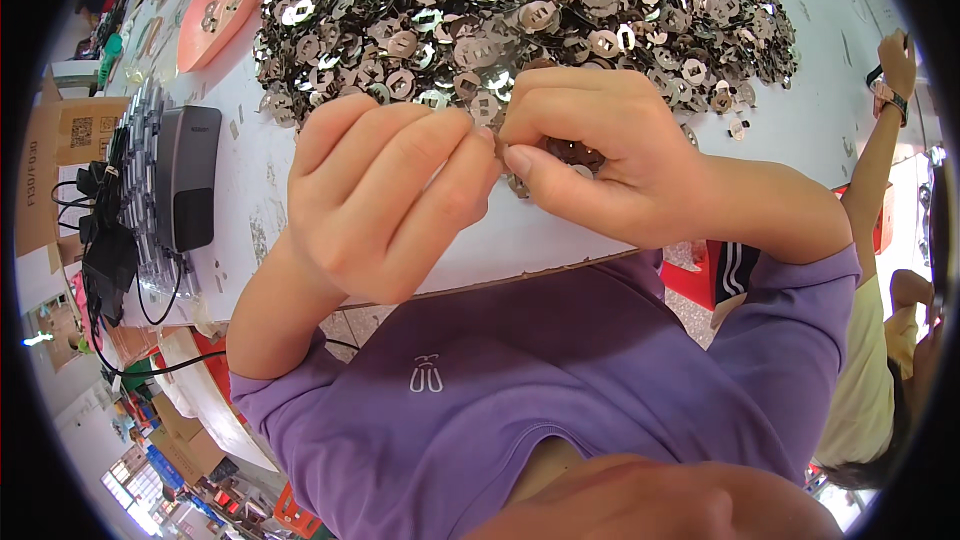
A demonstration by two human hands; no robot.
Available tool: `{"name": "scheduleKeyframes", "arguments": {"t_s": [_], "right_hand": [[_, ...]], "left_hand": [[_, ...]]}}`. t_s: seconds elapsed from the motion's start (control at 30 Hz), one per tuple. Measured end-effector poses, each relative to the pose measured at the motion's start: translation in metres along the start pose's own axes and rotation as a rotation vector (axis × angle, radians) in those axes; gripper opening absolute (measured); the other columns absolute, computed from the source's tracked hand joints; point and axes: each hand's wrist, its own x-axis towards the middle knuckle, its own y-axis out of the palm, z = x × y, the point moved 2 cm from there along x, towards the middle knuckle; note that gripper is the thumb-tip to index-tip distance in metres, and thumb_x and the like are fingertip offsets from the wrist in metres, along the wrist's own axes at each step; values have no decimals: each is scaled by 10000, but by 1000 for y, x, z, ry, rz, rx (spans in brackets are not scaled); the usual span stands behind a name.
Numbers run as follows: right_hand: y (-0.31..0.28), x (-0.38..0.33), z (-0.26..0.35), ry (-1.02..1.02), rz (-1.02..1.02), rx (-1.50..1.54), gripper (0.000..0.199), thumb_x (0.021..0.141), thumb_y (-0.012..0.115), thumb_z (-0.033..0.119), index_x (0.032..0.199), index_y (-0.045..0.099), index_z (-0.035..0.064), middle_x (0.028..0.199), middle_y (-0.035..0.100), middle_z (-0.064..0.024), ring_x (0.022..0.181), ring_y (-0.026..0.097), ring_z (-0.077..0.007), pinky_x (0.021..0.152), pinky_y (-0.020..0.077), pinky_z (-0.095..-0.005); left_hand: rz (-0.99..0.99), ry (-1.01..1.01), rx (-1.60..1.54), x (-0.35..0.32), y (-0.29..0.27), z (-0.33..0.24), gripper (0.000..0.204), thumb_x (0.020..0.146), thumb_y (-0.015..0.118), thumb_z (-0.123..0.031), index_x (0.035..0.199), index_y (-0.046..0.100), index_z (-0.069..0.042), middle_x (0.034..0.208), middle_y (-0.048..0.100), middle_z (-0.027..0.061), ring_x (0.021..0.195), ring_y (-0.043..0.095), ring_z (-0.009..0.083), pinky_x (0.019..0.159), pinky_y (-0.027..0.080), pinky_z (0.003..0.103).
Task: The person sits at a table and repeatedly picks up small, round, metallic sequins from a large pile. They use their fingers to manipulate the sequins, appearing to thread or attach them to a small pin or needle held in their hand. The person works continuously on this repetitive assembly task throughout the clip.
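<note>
My left hand (390,195) is closed, fingers curled and back turned up. Its fingertips meet those of my right hand (615,160), which pinches with thumb and forefinger. Whatever sits between the fingertips is too small and hidden to name. Just beyond both hands spreads a large heap of small round metal discs (530,15), shiny and with cut-out slots. A few discs show under my right palm. Both hands hover over the near edge of the white table (530,240).
A pink tray (215,15) with a few discs lies at the far left. Nearer stand a dark grey box-shaped device (188,180), black cables and a power adapter (110,260), beside a cardboard box (75,175). Another person's arm (880,140) rests at the table's right side.
</note>
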Motion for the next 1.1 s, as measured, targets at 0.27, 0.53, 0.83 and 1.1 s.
{"name": "scheduleKeyframes", "arguments": {"t_s": [0.27,0.53,0.83,1.1], "right_hand": [[-12,6,0,-175,-46,-85,59,792,593,39,817,564,-6,725,538,-98,628,535,-210,543,422,-297],[-11,8,1,-227,-43,-96,139,765,608,-17,899,578,2,800,562,-100,681,548,-193,592,435,-284],[-11,8,-2,-118,55,3,106,774,591,-8,873,557,8,811,545,-93,720,537,-182,634,427,-276],[-5,7,-11,115,65,247,107,759,579,88,810,524,12,704,541,-52,651,546,-137,582,453,-283]], "left_hand": [[81,-687,-870,0,-2,13,96,811,594,-8,895,610,38,807,628,108,717,598,177,673,461,270],[75,-944,-1484,-4,4,9,147,909,528,-71,950,584,58,872,617,79,787,571,116,706,462,246],[263,-1043,-1461,-3,3,13,161,908,533,-106,920,591,43,812,623,61,738,563,100,673,458,237],[265,-1096,-1456,-4,5,15,168,908,527,-139,930,605,8,808,627,44,718,565,86,635,437,212]]}}
